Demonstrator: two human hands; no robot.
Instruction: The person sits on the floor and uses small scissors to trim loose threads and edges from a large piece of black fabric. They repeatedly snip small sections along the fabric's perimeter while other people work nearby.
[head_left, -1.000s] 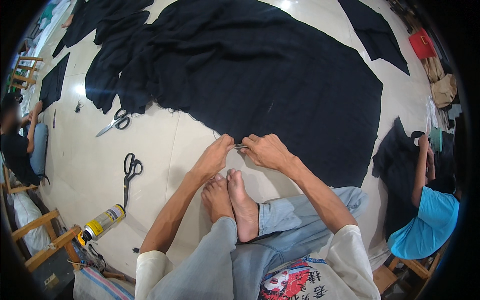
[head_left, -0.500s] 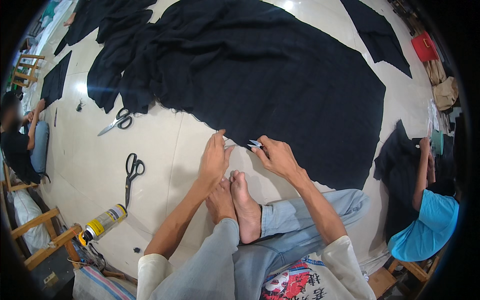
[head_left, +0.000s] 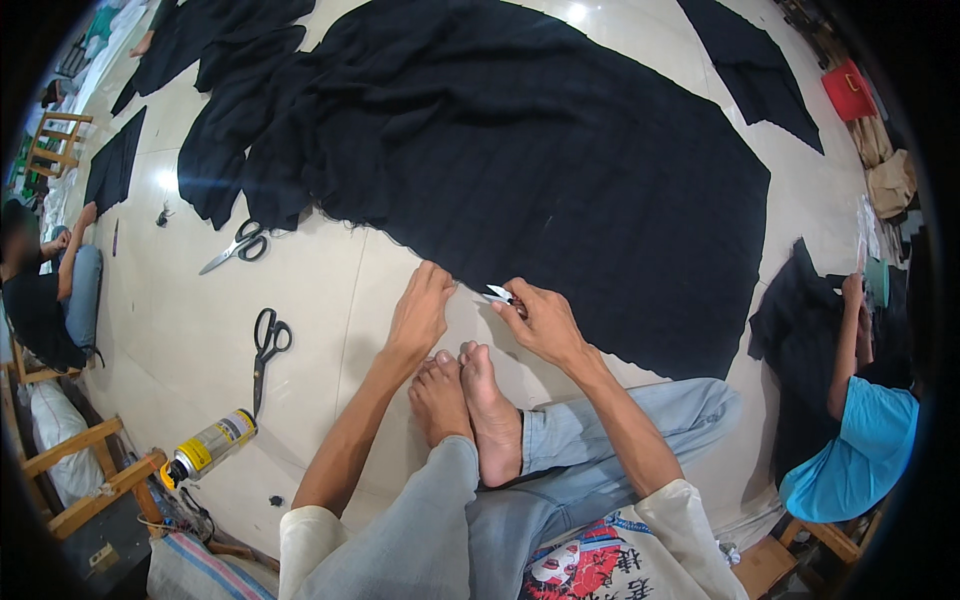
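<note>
A large black cloth (head_left: 560,170) lies spread on the floor ahead of me, its frayed near edge running past both hands. My left hand (head_left: 425,308) pinches that edge between closed fingers, just beyond my bare feet. A little to the right, my right hand (head_left: 542,322) grips small thread snips (head_left: 499,295). Their blades are parted and point left, beside the cloth edge and close to the left fingertips. Whether a thread lies between the blades is too small to tell.
Left of me lie silver scissors (head_left: 238,246), black shears (head_left: 262,358) and a yellow-labelled bottle (head_left: 212,446). One person (head_left: 50,290) sits at far left holding dark cloth; another, in a blue shirt (head_left: 855,450), works at right. Wooden frames (head_left: 90,475) stand at lower left.
My left fingers, apart before, have closed together at the cloth edge. The snips in my right hand have shifted slightly left and down, nearer the left hand.
</note>
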